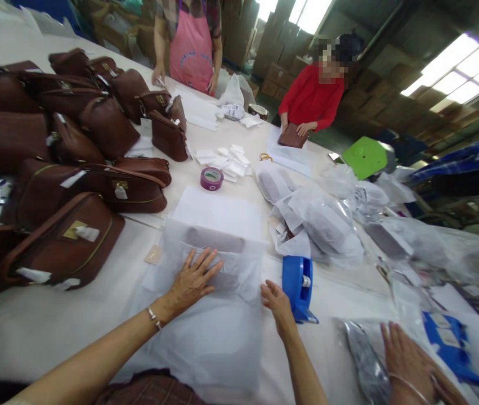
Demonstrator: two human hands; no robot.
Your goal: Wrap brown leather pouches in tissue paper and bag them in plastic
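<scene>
My left hand [195,275] lies flat with its fingers spread on a white translucent bag [222,343]. A darker item shows faintly through the upper part of this bag; its kind cannot be made out. My right hand [276,301] is at the bag's right edge, its fingers curled together as if pinching that edge. Just right of it stands a blue tape dispenser [292,281]. White paper [222,208] lies beyond the bag, with a roll of purple tape [211,178] past it.
Several brown leather handbags [74,236] crowd the left side. Wrapped white bundles [323,219] lie to the right. A co-worker's hand [408,360] rests on plastic at lower right. Across the table, one person wears a pink apron [191,53]; another in red handles a brown pouch [293,136].
</scene>
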